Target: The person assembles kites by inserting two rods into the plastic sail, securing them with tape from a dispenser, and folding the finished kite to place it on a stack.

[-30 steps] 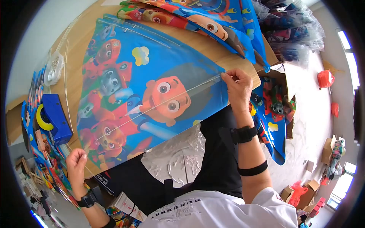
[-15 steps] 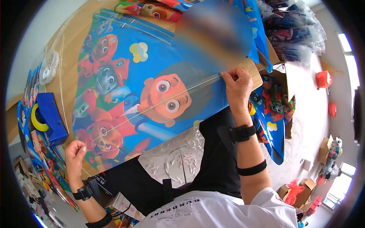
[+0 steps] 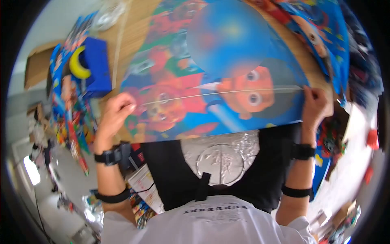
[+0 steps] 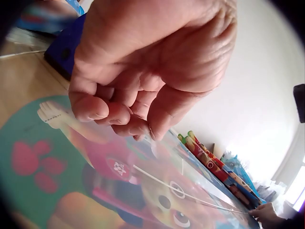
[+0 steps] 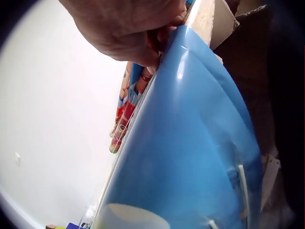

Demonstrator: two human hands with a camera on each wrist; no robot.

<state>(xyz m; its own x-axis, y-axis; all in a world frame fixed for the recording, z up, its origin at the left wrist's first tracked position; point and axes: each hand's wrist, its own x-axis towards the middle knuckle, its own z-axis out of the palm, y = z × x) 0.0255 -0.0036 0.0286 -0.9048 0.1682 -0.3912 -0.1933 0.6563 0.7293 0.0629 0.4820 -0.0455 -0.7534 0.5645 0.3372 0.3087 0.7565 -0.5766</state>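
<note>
A blue kite sheet [image 3: 284, 110], printed with cartoon figures, lies spread over the table in front of me. Along it runs a thin pale rod [image 3: 235, 91]. My right hand [image 3: 316, 106] pinches the sheet's pointed corner by the rod's end, thumb against fingers. At the opposite side, my left hand [image 3: 115, 116] holds thumb and fingertips together just over the sheet's edge. In the left wrist view a small, thin clear strip [image 4: 155, 150] shows at those fingertips; I cannot tell what it belongs to. Glossy blue sheet fills much of the right wrist view.
A blue tape dispenser [image 3: 97, 67] with a yellow roll [image 3: 78, 64] stands at the left, beside upright printed sheets [image 3: 67, 91]. More folded printed kites [image 3: 308, 32] lie at the back right. A clear plastic bag [image 3: 109, 14] sits at the table's far left.
The head view has turned, so the table and both hands appear farther right. Both hands keep their pinched pose, and the sheet stays spread between them.
</note>
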